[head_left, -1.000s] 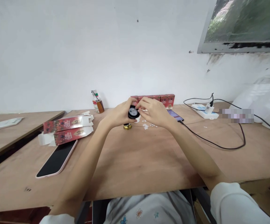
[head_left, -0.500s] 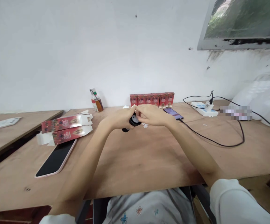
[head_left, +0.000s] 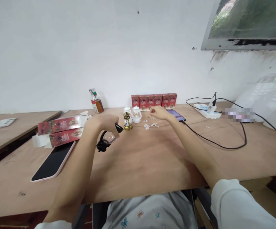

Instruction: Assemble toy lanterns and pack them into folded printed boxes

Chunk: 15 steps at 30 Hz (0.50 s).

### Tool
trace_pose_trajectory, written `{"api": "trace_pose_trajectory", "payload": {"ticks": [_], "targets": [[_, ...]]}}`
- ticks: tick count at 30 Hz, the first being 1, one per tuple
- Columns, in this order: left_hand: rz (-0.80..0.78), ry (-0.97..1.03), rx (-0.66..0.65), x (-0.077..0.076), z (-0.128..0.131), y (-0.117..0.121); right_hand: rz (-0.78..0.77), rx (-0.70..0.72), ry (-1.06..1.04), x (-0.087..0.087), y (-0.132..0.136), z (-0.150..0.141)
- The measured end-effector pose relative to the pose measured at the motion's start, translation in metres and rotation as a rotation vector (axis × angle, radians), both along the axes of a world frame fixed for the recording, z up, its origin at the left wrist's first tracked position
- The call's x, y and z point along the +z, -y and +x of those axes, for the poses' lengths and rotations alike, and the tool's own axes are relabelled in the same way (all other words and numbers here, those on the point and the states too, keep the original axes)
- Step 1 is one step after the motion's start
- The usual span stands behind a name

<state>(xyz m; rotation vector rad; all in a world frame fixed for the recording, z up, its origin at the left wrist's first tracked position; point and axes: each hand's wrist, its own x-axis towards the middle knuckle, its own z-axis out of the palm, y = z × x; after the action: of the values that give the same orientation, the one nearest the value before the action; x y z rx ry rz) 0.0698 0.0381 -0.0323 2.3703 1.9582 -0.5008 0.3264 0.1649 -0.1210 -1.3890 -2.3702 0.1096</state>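
Note:
A small black lantern with a clear globe (head_left: 108,137) is held tilted, nearly on its side, in my left hand (head_left: 106,122) above the table. My right hand (head_left: 160,112) has its fingers bent together over the far part of the table; whatever they hold, if anything, is too small to make out. Below that hand lie several small round silver pieces (head_left: 155,124) that look like button cells, beside a cluster of small white pieces (head_left: 147,127). Between my hands stand a gold lantern (head_left: 127,123) and two white lanterns (head_left: 136,115), upright.
Red printed boxes (head_left: 150,101) stand in a row by the wall. Opened red cartons (head_left: 65,136) and a pink-edged phone (head_left: 53,162) lie at left, a bottle (head_left: 97,104) behind. At right are a cabled phone (head_left: 176,115) and a white power strip (head_left: 206,111).
My hands have come apart. The left carried the black lantern left and toward me; the right moved right, over the small pieces. The gold and white lanterns have come into view.

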Motion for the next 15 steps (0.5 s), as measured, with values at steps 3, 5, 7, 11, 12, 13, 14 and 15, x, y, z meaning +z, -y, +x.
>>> {"api": "trace_pose_trajectory", "payload": {"ticks": [3,5,7,11,12,13,14,15], "targets": [[-0.007,0.048,-0.008,0.006,-0.001,0.008,-0.058,-0.037,0.035,-0.029,-0.011,0.001],[-0.001,0.069,-0.003,0.008,-0.002,0.013,-0.081,-0.065,0.051,-0.044,-0.014,0.001],[0.012,0.096,0.001,0.01,-0.003,0.016,-0.093,-0.097,0.062,-0.052,-0.016,0.001],[0.023,0.157,0.023,0.01,-0.006,0.017,-0.111,-0.134,0.075,-0.053,-0.021,0.002],[0.021,0.164,0.03,0.01,-0.006,0.017,-0.118,-0.135,0.079,-0.052,-0.022,0.002],[0.015,0.168,0.03,0.01,-0.006,0.018,-0.128,-0.132,0.084,-0.05,-0.023,0.001],[0.009,0.17,0.024,0.011,-0.005,0.018,-0.144,-0.124,0.093,-0.049,-0.023,0.001],[0.004,0.169,0.014,0.011,-0.004,0.018,-0.162,-0.115,0.103,-0.048,-0.023,0.0]]}}
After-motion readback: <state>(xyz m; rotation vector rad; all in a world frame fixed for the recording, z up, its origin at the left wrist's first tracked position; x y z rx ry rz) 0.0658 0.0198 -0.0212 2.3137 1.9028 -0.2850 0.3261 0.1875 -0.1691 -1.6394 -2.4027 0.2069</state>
